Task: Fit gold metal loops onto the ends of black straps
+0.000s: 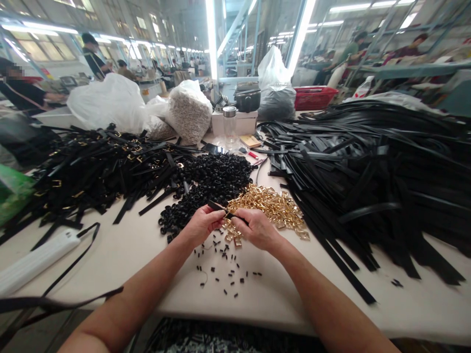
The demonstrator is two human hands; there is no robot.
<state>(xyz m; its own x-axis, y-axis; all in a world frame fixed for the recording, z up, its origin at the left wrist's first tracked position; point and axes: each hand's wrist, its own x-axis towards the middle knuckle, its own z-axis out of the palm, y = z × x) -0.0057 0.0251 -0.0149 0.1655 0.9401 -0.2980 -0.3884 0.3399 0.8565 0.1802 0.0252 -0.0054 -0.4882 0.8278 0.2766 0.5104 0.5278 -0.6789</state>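
Note:
Both of my hands meet over the middle of the table, closed on one short black strap [217,206] with a bit of gold metal showing between them. My left hand [201,226] pinches its left part, fingers and thumb together. Around its right part my right hand [257,228] is wrapped, thumb on top. A heap of gold buckles [270,206] lies just behind and right of my right hand. Beyond my left hand spreads a pile of small black loops [209,181]. Tiny black pieces [231,272] are scattered on the table below my hands.
Black straps with gold buckles [110,162] pile up at left; long black straps [368,186] cover the right. At the back stand filled plastic bags [189,110], a glass jar [230,125] and a red crate [314,98]. A white power strip [40,260] lies front left.

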